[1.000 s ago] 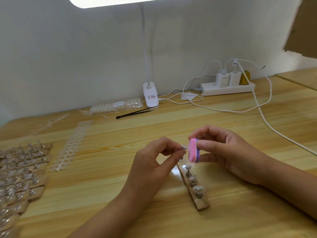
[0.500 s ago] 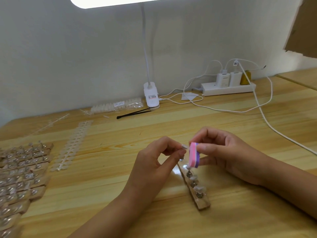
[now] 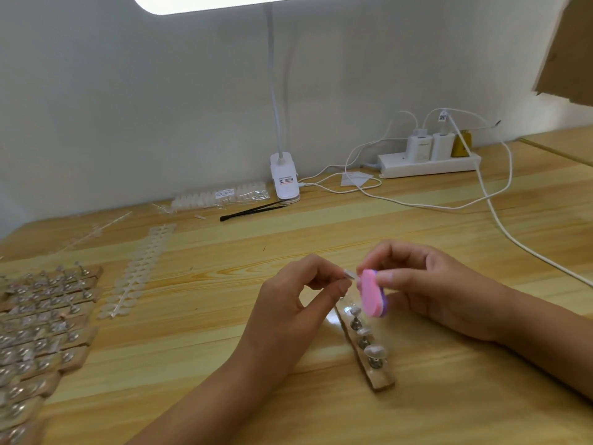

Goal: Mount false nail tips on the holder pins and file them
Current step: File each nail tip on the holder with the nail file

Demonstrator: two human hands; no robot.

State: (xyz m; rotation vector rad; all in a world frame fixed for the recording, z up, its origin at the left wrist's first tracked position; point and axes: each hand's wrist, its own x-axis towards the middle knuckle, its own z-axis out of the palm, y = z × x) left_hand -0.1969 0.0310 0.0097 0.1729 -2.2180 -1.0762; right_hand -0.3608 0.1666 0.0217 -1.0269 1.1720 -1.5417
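My left hand (image 3: 293,305) pinches a small clear nail tip (image 3: 349,273) between thumb and forefinger. My right hand (image 3: 430,289) grips a pink and purple file block (image 3: 372,293), whose upper end touches the tip. Just below both hands a wooden holder strip (image 3: 369,351) lies on the table, with metal pins that carry three mounted clear tips (image 3: 373,350).
Several more holder strips (image 3: 38,335) with pins fill the left edge. A strip of unused nail tips (image 3: 138,271) lies beside them. At the back are black tweezers (image 3: 253,210), a bag of tips (image 3: 221,195), a lamp clamp (image 3: 284,181), a power strip (image 3: 430,162) and white cables (image 3: 500,226).
The file block has slid downward along the nail tip and tilted, with my right hand following. My left hand has kept its pinch in the same place.
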